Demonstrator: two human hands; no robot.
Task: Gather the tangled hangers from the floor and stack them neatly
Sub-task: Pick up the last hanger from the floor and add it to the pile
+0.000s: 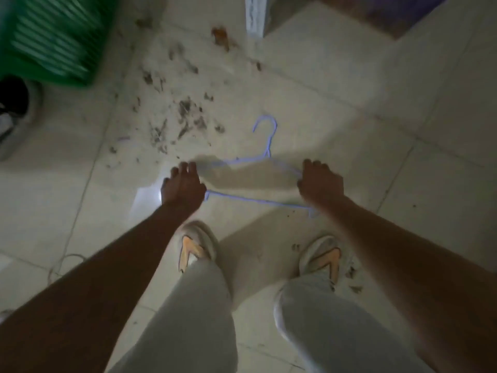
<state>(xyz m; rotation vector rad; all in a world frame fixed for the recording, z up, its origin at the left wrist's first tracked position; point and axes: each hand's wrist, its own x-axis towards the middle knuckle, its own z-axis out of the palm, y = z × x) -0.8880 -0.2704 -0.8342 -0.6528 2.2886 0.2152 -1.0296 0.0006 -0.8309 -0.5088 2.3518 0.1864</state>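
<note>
A thin blue wire hanger [265, 146] lies spread just in front of my feet, its hook pointing away from me. My left hand [183, 188] is palm down at the hanger's left corner, fingers curled onto it. My right hand [320, 184] is palm down over the right shoulder of the hanger, fingers curled around the wire, and the right corner pokes out below my wrist. The picture is dim and blurred, so I cannot tell whether the hanger touches the floor. No other hangers are visible.
The pale tiled floor [349, 109] has dust, hair and scraps [183, 111] scattered beyond my left hand. A green slatted crate [53, 36] stands at the far left above a dark round object [16, 98]. My two shoes [196, 246] stand close behind the hanger.
</note>
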